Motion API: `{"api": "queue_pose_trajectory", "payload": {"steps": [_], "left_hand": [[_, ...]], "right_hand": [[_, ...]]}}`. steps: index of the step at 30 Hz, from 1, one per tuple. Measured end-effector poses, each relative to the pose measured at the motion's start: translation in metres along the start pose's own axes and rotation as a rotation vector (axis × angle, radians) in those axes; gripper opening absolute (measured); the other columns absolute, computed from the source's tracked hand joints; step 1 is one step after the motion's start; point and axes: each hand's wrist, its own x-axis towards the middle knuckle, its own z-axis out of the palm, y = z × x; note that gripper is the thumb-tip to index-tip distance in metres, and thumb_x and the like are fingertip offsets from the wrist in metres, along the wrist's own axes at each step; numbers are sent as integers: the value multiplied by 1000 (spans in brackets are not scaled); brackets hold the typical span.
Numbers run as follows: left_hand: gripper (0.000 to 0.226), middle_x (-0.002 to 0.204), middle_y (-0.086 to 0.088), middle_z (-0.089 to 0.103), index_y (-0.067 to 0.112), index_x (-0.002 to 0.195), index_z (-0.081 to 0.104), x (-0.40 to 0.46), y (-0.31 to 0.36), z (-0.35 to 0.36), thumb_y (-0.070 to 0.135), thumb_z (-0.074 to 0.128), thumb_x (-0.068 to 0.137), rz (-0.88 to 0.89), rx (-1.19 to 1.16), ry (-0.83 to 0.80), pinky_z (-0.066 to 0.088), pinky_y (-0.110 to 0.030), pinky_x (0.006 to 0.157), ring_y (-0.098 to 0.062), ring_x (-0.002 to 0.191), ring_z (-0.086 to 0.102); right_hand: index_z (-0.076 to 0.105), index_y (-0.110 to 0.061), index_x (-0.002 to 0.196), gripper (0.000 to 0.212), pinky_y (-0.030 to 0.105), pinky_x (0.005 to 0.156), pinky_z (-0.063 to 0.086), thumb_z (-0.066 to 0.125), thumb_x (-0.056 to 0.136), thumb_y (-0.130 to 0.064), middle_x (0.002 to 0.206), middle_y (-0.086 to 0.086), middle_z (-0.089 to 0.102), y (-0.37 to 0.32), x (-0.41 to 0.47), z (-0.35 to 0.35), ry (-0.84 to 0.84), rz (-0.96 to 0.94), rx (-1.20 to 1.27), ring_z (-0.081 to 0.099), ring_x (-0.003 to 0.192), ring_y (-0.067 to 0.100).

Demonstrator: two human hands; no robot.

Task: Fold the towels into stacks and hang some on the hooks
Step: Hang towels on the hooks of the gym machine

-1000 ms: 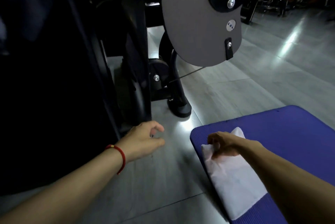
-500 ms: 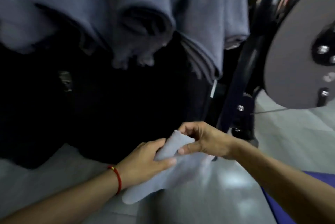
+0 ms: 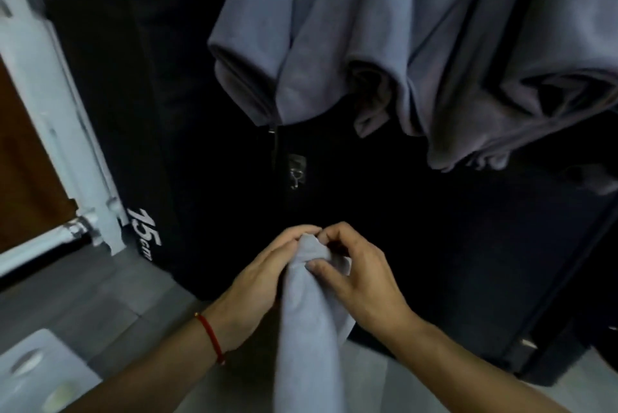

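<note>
A grey-blue towel (image 3: 306, 329) hangs down between my hands, bunched at its top. My left hand (image 3: 264, 279), with a red string at the wrist, grips the towel's top from the left. My right hand (image 3: 357, 275) pinches the same top corner from the right. Straight above my hands a small clear hook (image 3: 296, 169) is stuck on a black panel (image 3: 200, 145). Several grey-blue towels (image 3: 384, 44) hang folded from higher up on the panel, at the upper right.
A white frame (image 3: 60, 131) with a brown surface behind it stands at the left. White lettering "15cm" (image 3: 145, 233) marks the black panel's lower left. A pale object (image 3: 36, 376) lies at the bottom left on the grey floor (image 3: 93, 299).
The view has swung left and up to the black panel. Both hands have lifted the towel toward the hook, and it now hangs down from their grip.
</note>
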Motion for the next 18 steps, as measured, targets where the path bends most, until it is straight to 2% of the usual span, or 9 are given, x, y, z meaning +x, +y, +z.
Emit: {"api": "queue_pose_trajectory", "payload": {"steps": [2, 3, 6, 8, 10, 13, 14, 16, 18], "left_hand": [[32, 129, 0, 68, 33, 130, 64, 5, 1, -14, 38, 46, 104, -67, -102, -26, 49, -58, 104, -22, 123, 63], [32, 129, -2, 68, 32, 133, 61, 9, 1, -21, 32, 44, 107, -93, -120, -46, 53, -60, 98, -23, 122, 64], [35, 130, -2, 68, 29, 138, 57, 24, 3, -37, 24, 39, 108, -136, -175, -103, 58, -53, 88, -23, 122, 64], [35, 128, 1, 69, 30, 136, 60, 35, 5, -46, 23, 39, 109, -126, -110, -118, 60, -47, 83, -18, 119, 66], [30, 119, 2, 71, 30, 130, 64, 49, 8, -54, 23, 45, 108, -80, 141, -83, 62, -40, 75, -15, 109, 69], [16, 91, -3, 70, 23, 110, 70, 79, 11, -66, 21, 57, 103, 31, 508, 55, 63, -39, 65, -16, 77, 71], [13, 90, -1, 70, 23, 105, 72, 91, 11, -71, 22, 60, 100, 99, 635, 107, 61, -39, 68, -16, 78, 70], [18, 99, 1, 70, 24, 102, 74, 117, 10, -79, 30, 58, 97, 273, 955, 187, 50, -35, 80, -20, 94, 66], [34, 102, -1, 71, 24, 94, 72, 143, 9, -84, 40, 41, 92, 379, 1180, 183, 40, -38, 84, -27, 99, 61]], "right_hand": [[62, -25, 104, 18, 14, 79, 50, 74, 92, -20, 97, -16, 65, -3, 10, 11, 12, 56, 85, 65, 96, 7], [62, -25, 103, 17, 14, 78, 50, 74, 92, -18, 95, -15, 66, -3, 15, 16, 21, 83, 127, 66, 93, 7], [62, -26, 102, 16, 22, 77, 55, 73, 93, -21, 93, -9, 67, 0, 31, 21, 43, 149, 184, 67, 90, 11], [63, -27, 102, 14, 28, 79, 58, 73, 93, -23, 94, -7, 69, 3, 41, 19, 46, 192, 206, 69, 90, 12], [64, -26, 101, 12, 28, 79, 59, 73, 93, -23, 95, -7, 70, 4, 49, 19, 66, 217, 210, 70, 92, 11], [62, -26, 101, 15, 21, 77, 55, 73, 93, -18, 95, -10, 68, 8, 58, 23, 172, 191, 120, 67, 91, 6], [61, -26, 101, 16, 19, 76, 53, 72, 93, -17, 95, -10, 65, 10, 62, 26, 204, 175, 61, 65, 90, 6], [59, -24, 98, 15, 20, 74, 51, 67, 96, -12, 98, -9, 59, 14, 71, 34, 238, 111, -77, 60, 88, 6], [63, -18, 100, 10, 24, 75, 48, 60, 98, -8, 106, -5, 56, 22, 86, 43, 274, 32, -213, 56, 89, 6]]}}
